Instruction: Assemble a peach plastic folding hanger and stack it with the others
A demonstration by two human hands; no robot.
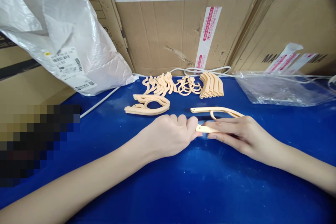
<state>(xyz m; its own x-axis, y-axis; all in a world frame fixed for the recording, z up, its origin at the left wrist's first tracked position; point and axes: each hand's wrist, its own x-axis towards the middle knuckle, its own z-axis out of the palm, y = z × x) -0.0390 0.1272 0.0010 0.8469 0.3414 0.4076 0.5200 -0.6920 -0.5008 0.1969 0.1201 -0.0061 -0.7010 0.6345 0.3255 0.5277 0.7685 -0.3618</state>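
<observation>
Both my hands meet near the middle of the blue table, on a cream plastic hanger arm. My left hand is curled into a fist around its left end, which the fingers hide. With thumb and fingers, my right hand pinches the same arm from the right. Just behind the right hand lies a cream hanger piece with a curved strip below it; its right end is hidden, so I cannot tell whether the hand touches it. Folded cream hangers lie behind my left hand.
At the back are a pile of cream hooks, some curved hook pieces and a row of hanger arms. A clear plastic bag, a white packing bag, a white cable and cardboard boxes border the table.
</observation>
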